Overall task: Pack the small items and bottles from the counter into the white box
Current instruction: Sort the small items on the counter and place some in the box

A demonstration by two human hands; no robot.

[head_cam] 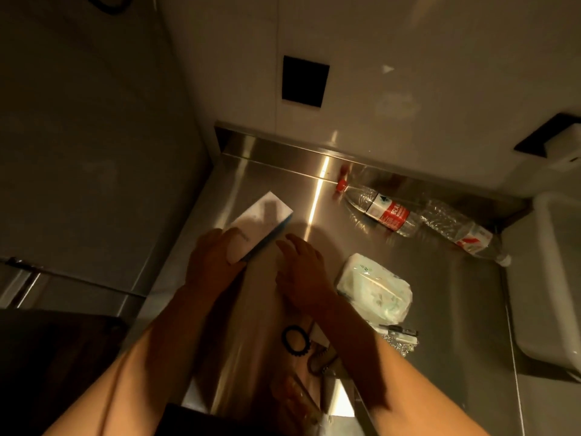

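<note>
On the steel counter (pixel 276 184) my left hand (pixel 210 262) grips the near end of a flat white carton with a blue edge (pixel 261 215). My right hand (pixel 298 272) hovers beside it with relaxed fingers and holds nothing. Two clear plastic bottles lie on their sides at the back right: one with a red cap (pixel 380 209), one further right (pixel 465 234). A soft tissue pack (pixel 374 287) lies right of my right hand. A black hair tie (pixel 297 339) and small metal bits (pixel 399 336) lie nearer me. The white box (pixel 553 278) stands at the right edge.
A raised steel backsplash (pixel 314 152) closes the counter's far side, with a tiled wall and a black socket plate (pixel 303 81) above. A grey panel (pixel 88 152) stands to the left. The scene is dim.
</note>
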